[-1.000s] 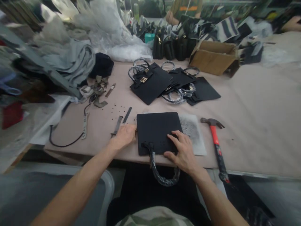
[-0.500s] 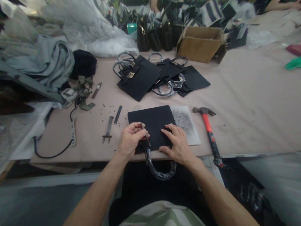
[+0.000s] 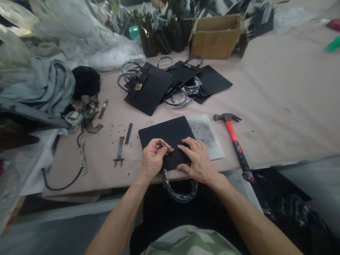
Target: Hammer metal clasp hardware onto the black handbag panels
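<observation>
Between the thumb and fingers of my left hand [image 3: 154,157] is a slim metal punch [image 3: 165,147], slanted with its lower end at the black bag panel [image 3: 167,131]. Small marks or holes show in the panel near that end. My right hand [image 3: 198,156] rests on the panel's right side, fingers spread. A plastic-wrapped bag handle [image 3: 182,196] hangs from the panel over the table's near edge. Under the panel's right side lies a pale board [image 3: 209,136] covered in dark pits. To the right is a claw hammer [image 3: 235,141] with a red and black grip.
A pronged metal tool [image 3: 119,152] and a dark flat strip [image 3: 129,134] lie on the left among black bits. Behind is a pile of black bag panels [image 3: 152,88] with wrapped handles. A cardboard box [image 3: 212,39], dark bags and plastic sheeting stand at the back.
The punch has moved from the panel's near edge up and inward, and now leans more. My left hand has shifted slightly right with it. The whole view has tilted a little.
</observation>
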`<state>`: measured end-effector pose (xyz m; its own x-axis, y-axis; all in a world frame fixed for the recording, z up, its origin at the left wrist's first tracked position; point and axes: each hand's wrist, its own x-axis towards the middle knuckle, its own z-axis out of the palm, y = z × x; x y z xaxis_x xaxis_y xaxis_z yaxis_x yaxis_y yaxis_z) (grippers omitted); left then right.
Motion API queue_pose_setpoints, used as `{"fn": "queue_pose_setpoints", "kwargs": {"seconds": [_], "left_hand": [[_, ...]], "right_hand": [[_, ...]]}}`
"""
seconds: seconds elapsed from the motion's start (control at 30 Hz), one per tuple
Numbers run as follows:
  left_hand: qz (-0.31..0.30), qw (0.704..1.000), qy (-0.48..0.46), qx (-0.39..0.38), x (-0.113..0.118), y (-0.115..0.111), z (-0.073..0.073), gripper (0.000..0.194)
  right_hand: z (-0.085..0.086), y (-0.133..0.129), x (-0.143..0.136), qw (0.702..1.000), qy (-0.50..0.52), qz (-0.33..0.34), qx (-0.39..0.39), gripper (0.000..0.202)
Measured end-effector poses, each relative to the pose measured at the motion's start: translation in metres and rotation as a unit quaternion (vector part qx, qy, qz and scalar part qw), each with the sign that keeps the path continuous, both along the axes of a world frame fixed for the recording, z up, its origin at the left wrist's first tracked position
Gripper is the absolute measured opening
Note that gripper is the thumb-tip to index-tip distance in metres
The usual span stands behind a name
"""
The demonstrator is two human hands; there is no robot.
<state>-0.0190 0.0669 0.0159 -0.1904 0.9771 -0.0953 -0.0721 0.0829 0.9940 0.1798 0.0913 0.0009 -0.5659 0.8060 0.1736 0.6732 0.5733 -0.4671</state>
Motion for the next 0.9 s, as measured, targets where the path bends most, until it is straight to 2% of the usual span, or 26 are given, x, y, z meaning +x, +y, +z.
{"fn": "queue_pose_setpoints", "kwargs": {"seconds": [0.2, 0.3, 0.4, 0.47, 0.53, 0.63, 0.7, 0.73, 0.8, 0.9], "left_hand": [[-0.009, 0.999, 0.043, 0.016, 0.002, 0.0, -0.001, 0.012], [-0.026, 0.987, 0.146, 0.062, 0.004, -0.004, -0.001, 0.004], [-0.047, 0.962, 0.245, 0.112, 0.005, -0.01, -0.002, 0.01], [-0.063, 0.947, 0.285, 0.132, 0.005, -0.011, -0.003, 0.013], [-0.081, 0.938, 0.306, 0.139, 0.005, -0.012, -0.003, 0.014], [-0.1, 0.934, 0.315, 0.136, 0.005, -0.01, -0.004, 0.015], [-0.105, 0.934, 0.314, 0.136, 0.005, -0.01, -0.004, 0.015], [-0.107, 0.934, 0.312, 0.137, 0.005, -0.01, -0.004, 0.016], [-0.113, 0.933, 0.311, 0.143, 0.005, -0.01, -0.004, 0.016], [-0.123, 0.927, 0.317, 0.159, 0.006, -0.011, -0.005, 0.017]], "right_hand": [[0.001, 0.0, 0.0, 1.0, 0.006, -0.002, -0.009, 0.066], [0.0, 0.001, 0.001, 0.999, 0.029, 0.011, -0.008, 0.061], [0.0, 0.006, 0.011, 0.993, 0.108, 0.028, -0.025, 0.05], [0.002, 0.012, 0.027, 0.986, 0.167, -0.027, -0.014, 0.039], [0.003, 0.019, 0.051, 0.975, 0.169, -0.141, 0.033, 0.032], [0.002, 0.029, 0.095, 0.954, 0.042, -0.287, 0.082, 0.036], [0.0, 0.036, 0.12, 0.941, -0.047, -0.333, 0.045, 0.036], [0.001, 0.039, 0.13, 0.934, -0.054, -0.353, 0.005, 0.031], [0.005, 0.048, 0.14, 0.919, 0.003, -0.382, -0.102, 0.016], [0.024, 0.06, 0.138, 0.896, 0.118, -0.352, -0.241, 0.019]]}}
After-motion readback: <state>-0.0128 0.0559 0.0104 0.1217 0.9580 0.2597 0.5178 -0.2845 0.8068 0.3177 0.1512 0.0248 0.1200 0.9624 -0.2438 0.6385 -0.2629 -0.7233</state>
